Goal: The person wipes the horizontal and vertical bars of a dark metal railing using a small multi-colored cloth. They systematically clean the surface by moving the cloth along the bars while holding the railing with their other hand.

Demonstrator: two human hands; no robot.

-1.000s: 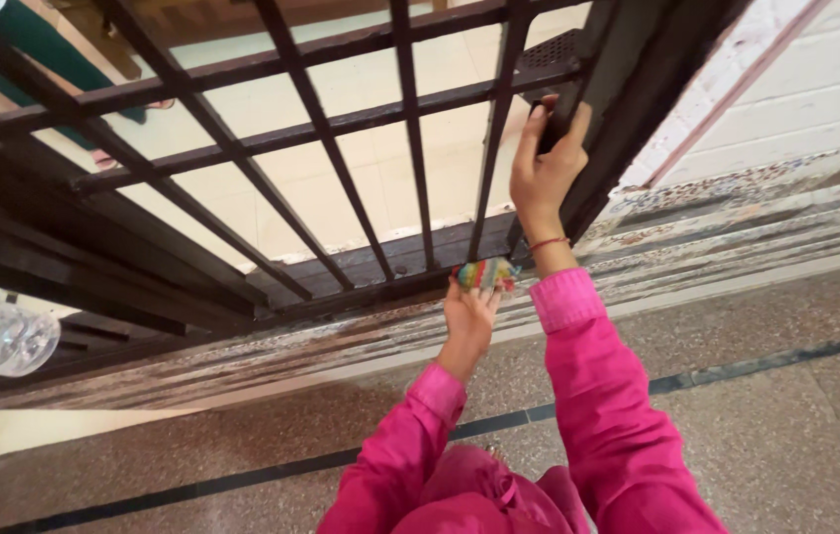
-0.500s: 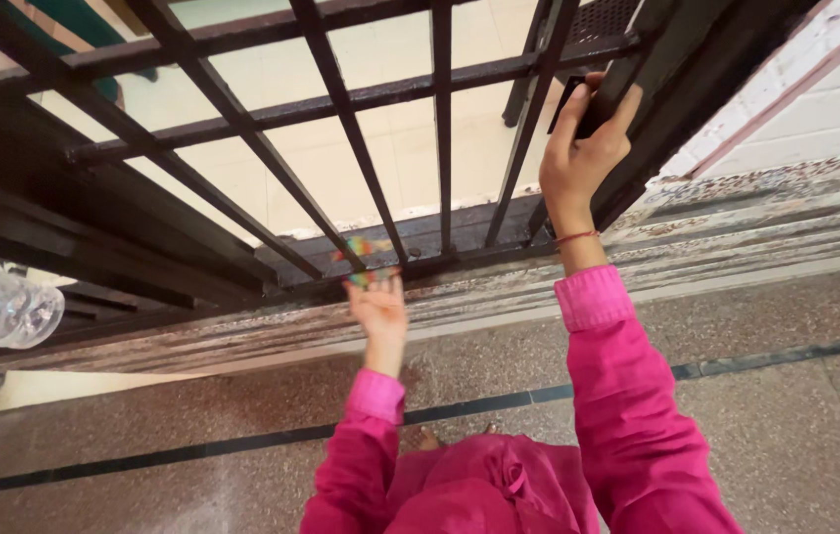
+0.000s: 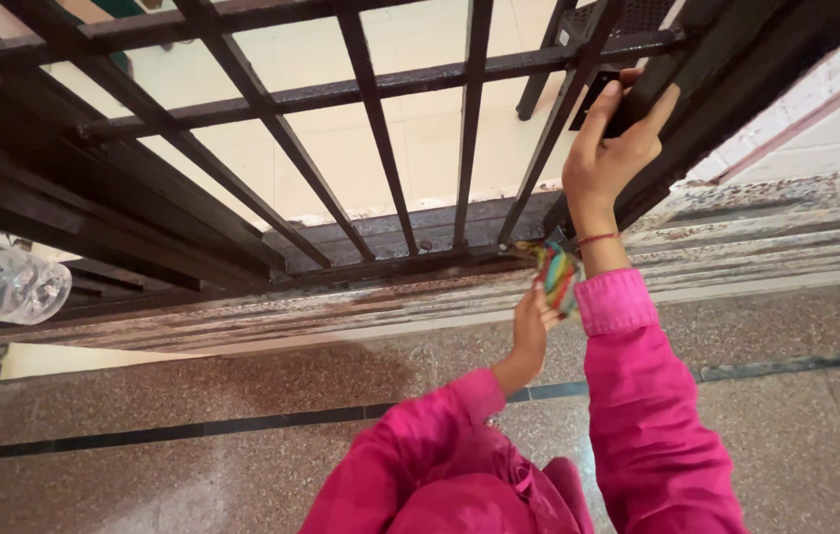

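Note:
A dark metal gate [image 3: 371,148] with upright bars stands in front of me, over a worn stone threshold [image 3: 361,307]. My right hand [image 3: 610,158] is raised and grips the gate's edge bar near its top right. Lower down, my left hand [image 3: 531,326] holds a small multicoloured cloth [image 3: 557,275] against the gate's bottom rail, just left of my right wrist. Both arms are in bright pink sleeves.
A clear plastic bottle [image 3: 0,282] lies at the left edge. Beyond the bars is a pale tiled floor [image 3: 420,129]. A white painted wall [image 3: 836,129] rises at the right. Speckled stone floor with a dark inlaid line [image 3: 192,430] lies under me.
My left hand with the cloth swept left along the bottom rail, then came back right to beside my right wrist. The right hand kept its grip on the gate.

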